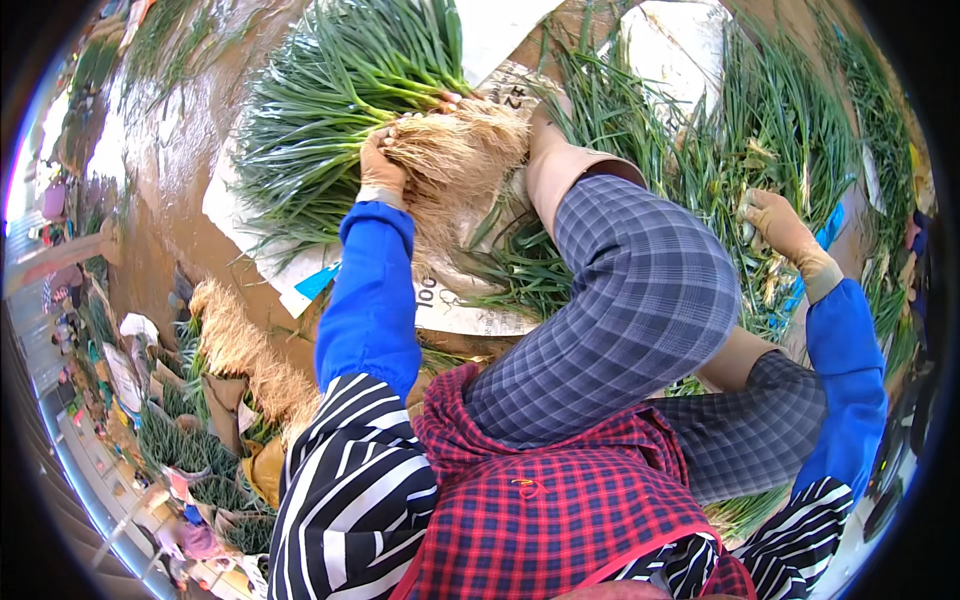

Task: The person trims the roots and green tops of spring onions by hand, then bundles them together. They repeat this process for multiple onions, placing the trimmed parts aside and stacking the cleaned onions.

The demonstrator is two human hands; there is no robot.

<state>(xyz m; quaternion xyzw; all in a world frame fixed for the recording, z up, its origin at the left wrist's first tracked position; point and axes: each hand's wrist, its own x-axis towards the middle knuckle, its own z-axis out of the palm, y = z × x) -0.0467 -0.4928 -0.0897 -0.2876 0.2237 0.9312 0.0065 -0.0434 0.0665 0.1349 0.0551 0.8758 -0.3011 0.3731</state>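
Note:
My left hand [382, 166], in a tan glove, grips the stems of green onions [315, 142] just where the pale, fibrous roots [450, 150] begin. These onions lie in a thick fanned pile, leaves towards the upper left and roots towards me, on a white printed woven sack [480, 304]. Off to the right is my gloved right hand [784, 225], its fingers curled at the edge of loose green onions [802, 142]. Whether anything is between those fingers cannot be made out.
My bent leg [637, 262] in checked trousers and a tan boot [562, 165] stand between the two heaps. Wet brown ground [165, 217] borders the sack. More bundles with roots [247, 352] lie at the left, with several people far off. A second white sack [675, 52] lies under leaves.

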